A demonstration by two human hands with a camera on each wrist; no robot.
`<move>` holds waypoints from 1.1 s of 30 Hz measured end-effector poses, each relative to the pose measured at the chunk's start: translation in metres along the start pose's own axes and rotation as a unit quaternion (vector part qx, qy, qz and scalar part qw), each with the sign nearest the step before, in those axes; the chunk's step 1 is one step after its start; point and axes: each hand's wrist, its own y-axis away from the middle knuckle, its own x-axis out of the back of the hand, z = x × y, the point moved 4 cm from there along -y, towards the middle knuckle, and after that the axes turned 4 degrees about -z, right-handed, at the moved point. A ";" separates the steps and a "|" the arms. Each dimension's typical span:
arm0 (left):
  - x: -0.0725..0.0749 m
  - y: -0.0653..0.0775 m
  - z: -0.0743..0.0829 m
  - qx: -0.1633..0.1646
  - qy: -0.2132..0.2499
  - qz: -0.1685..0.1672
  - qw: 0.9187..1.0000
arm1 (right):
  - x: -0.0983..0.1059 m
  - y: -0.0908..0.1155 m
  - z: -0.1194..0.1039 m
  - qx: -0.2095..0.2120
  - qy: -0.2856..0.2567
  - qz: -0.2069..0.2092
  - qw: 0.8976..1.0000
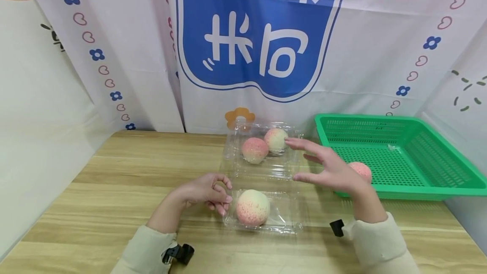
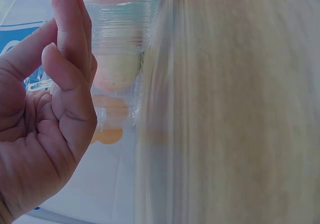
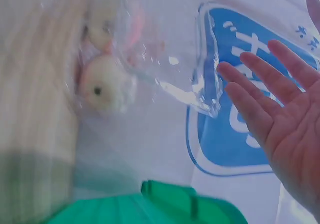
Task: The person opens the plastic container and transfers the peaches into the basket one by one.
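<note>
An unfolded clear plastic clamshell box (image 1: 283,172) lies on the wooden table. Two pink-and-cream peach-shaped balls (image 1: 255,150) sit in its back half. A bigger-looking pale yellow and pink peach-shaped ball (image 1: 253,208) is in the front half. Beside the front half's left edge is my left hand (image 1: 207,191), fingers loosely bent; whether they touch the plastic I cannot tell. My right hand (image 1: 327,165) is spread over the right side of the back half, fingertips by the right-hand ball (image 1: 276,139). In the right wrist view its fingers (image 3: 270,76) are straight and hold nothing.
A green perforated basket (image 1: 403,193) stands at the right. One pink ball (image 1: 360,170) lies at its near left corner, partly hidden by my right arm. Behind the table hangs a white cloth (image 1: 144,54) with blue print. Small black devices are on both wrists.
</note>
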 end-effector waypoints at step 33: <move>-0.001 -0.002 -0.001 -0.005 -0.009 -0.008 1.000 | -0.084 -0.019 0.000 -0.008 -0.023 -0.198 0.980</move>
